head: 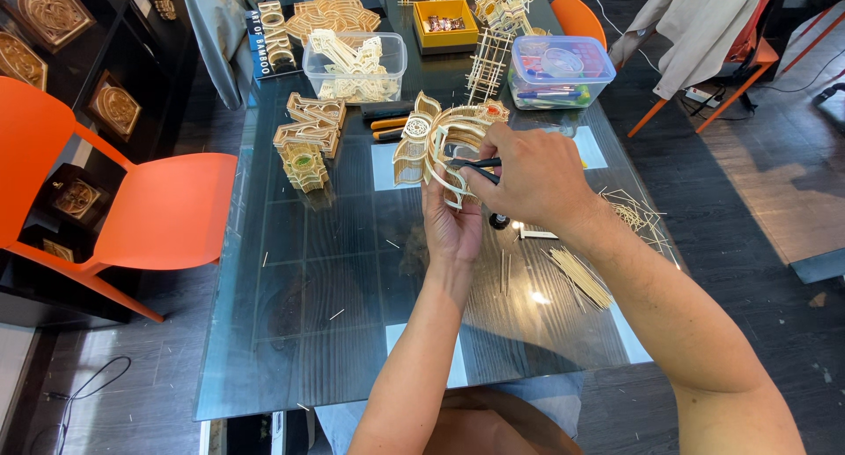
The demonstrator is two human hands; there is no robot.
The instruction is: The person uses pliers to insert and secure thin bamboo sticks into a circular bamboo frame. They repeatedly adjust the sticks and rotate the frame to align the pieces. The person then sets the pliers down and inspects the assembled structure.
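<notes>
the bamboo lattice piece [431,147], a pale fan-shaped openwork of thin curved strips with a small red and green dot at its upper right tip, is held up above the middle of the glass bench [290,332]. the left hand [451,226] supports it from below at about 6 o'clock, its grip closed around the lower edge of the piece with the palm facing the camera. the right hand [528,178] sits at 3 o'clock of the piece, its grip pinched shut on a slim black tool [475,165] whose tip points left into the lattice. on the bench just under the hands, at 5 o'clock, stands a small dark bottle [499,220], and further out at 4 o'clock lies a bundle of thin bamboo sticks [581,279], with looser slivers [638,213] at 3 o'clock. at 9 o'clock of the piece stand stacked bamboo blocks [306,143]. at 11 o'clock is a clear plastic tub [354,66] full of pale cut pieces, at 12 o'clock a yellow tray [445,22], and at 1 o'clock a lidded clear box with a blue rim [562,69]. two orange-handled cutters [389,128] lie between the blocks and the piece. an orange chair [132,200] stands well off at 9 o'clock beside the bench.
</notes>
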